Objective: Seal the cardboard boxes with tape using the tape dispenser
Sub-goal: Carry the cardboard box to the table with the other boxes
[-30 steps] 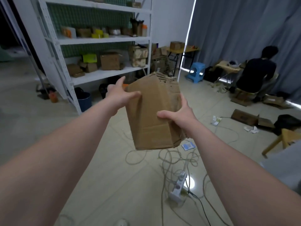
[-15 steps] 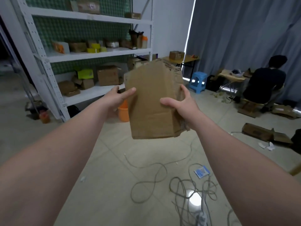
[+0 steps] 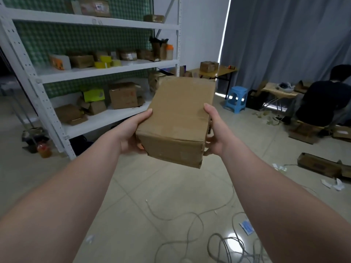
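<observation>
The left hand [image 3: 131, 131] and right hand [image 3: 216, 131] each clasp a side of the cardboard box [image 3: 176, 118] between them. Upright and skewed a moment ago, it now lies level and squared, seemingly ready for taping. Beyond them, no tape dispenser shows.

Your cardboard box [image 3: 176, 118] shows only its top and near end. Its underside and far end are out of sight, so you cannot tell whether any seam there is taped. Your left hand [image 3: 131, 131] shows its thumb and palm, with the fingers hidden behind the box. Your right hand [image 3: 216, 133] hides its fingers the same way. The shelf unit [image 3: 106, 71] runs off the top and left edges, and the label [image 3: 99, 6] on its top box is too blurred to read. The seated person [image 3: 322, 103] is cut by the right edge, the cables [image 3: 224, 243] by the bottom.
</observation>
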A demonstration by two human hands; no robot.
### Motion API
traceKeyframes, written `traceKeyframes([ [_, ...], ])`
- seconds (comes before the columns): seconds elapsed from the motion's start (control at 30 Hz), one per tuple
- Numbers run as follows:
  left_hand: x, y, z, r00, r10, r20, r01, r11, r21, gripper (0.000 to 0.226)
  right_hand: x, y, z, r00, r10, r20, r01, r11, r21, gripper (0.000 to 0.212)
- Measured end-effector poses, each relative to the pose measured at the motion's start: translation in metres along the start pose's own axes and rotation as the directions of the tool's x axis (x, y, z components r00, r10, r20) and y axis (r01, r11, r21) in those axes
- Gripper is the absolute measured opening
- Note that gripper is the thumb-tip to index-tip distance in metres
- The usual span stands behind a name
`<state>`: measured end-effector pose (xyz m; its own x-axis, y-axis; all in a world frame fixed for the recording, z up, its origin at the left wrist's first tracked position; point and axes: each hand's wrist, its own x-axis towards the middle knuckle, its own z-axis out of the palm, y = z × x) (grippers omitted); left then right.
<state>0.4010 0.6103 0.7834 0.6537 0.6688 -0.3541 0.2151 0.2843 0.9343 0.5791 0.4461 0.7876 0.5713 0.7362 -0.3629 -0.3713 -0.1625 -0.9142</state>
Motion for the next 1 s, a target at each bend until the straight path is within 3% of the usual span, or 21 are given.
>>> traceKeyframes([
  [0.13, 0.073, 0.024, 0.012, 0.998, -0.055, 0.027, 0.056, 0.997, -0.044, 0.059, 0.076, -0.026, -0.019, 0.998, 0.068, 0.0, -0.068, 0.996, 0.055, 0.064],
  [0.3, 0.178, 0.069, 0.048, 0.991, -0.085, 0.102, 0.092, 0.993, -0.074, 0.091, 0.175, -0.08, -0.048, 0.993, 0.111, -0.046, -0.106, 0.99, 0.092, 0.068],
  [0.47, 0.272, 0.11, 0.08, 0.992, -0.062, 0.113, 0.073, 0.993, -0.093, 0.053, 0.263, -0.132, -0.077, 0.99, 0.113, -0.08, -0.106, 0.991, 0.083, 0.087],
  [0.63, 0.36, 0.141, 0.1, 0.995, -0.095, 0.032, 0.098, 0.989, -0.113, 0.062, 0.334, -0.158, -0.095, 0.992, 0.096, -0.079, -0.09, 0.992, 0.085, 0.105],
  [1.0, 0.589, 0.182, 0.137, 0.97, -0.216, 0.113, 0.231, 0.964, -0.135, 0.065, 0.52, -0.199, -0.142, 0.988, 0.105, -0.11, -0.103, 0.994, 0.024, 0.1],
])
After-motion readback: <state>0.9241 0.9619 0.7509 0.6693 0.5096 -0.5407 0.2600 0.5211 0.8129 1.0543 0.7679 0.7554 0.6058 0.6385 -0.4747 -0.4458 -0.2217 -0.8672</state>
